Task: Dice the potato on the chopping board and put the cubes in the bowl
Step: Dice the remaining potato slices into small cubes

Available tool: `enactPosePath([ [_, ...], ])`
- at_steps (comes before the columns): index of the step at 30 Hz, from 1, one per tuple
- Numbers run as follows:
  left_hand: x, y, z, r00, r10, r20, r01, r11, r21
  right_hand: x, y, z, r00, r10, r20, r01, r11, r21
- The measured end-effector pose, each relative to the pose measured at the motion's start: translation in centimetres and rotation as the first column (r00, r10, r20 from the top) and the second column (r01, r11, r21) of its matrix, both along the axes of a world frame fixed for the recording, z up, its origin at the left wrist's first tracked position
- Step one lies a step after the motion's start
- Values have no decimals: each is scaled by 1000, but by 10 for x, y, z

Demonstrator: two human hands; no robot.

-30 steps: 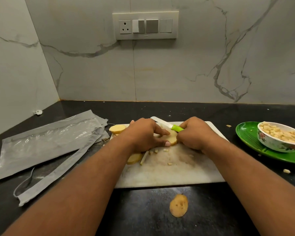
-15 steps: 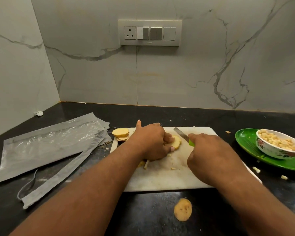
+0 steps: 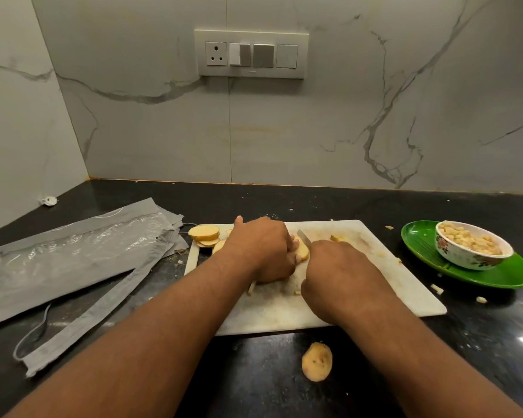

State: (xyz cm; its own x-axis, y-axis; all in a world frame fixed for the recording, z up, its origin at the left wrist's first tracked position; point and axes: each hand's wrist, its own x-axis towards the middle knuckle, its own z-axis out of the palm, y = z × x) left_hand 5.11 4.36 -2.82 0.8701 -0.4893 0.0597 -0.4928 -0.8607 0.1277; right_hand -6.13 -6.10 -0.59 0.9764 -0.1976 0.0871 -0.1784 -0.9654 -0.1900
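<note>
right hand drawn nearer, knife mostly hidden

The left hand covers most of the potato slice it holds down, so only the slice's right edge shows. The right hand hides the knife handle; just a short stretch of blade shows. Both forearms run off the bottom edge. The grey plastic bag is cut off at the left edge. The bowl hides part of the green plate.
</note>
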Motion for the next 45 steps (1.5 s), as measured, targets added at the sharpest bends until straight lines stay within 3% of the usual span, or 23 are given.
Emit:
enactPosePath([
  [12, 4, -3, -5, 1000, 3, -31, -4, 1000, -29, -25, 8, -4, 997, 3, -75, -7, 999, -52],
  [17, 2, -2, -3, 999, 6, -44, -8, 999, -35, -59, 4, -3, 985, 78, -153, -83, 996, -29],
  [23, -2, 3, -1, 999, -3, -47, -2, 996, -92, -77, -3, 15, 990, 108, -93, -108, 994, 3],
  [31, -3, 6, 2, 995, 20, -97, -27, 996, -80, -8, -6, -3, 997, 22, 72, -17, 997, -71],
  [38, -2, 3, 3, 995, 38, -97, -43, 998, -56, -2, -2, -6, 1000, 24, 20, -24, 999, -31],
  [45, -2, 3, 1, 996, 46, -80, -52, 995, -86, -69, -6, 15, 980, 162, -117, -163, 987, 2],
])
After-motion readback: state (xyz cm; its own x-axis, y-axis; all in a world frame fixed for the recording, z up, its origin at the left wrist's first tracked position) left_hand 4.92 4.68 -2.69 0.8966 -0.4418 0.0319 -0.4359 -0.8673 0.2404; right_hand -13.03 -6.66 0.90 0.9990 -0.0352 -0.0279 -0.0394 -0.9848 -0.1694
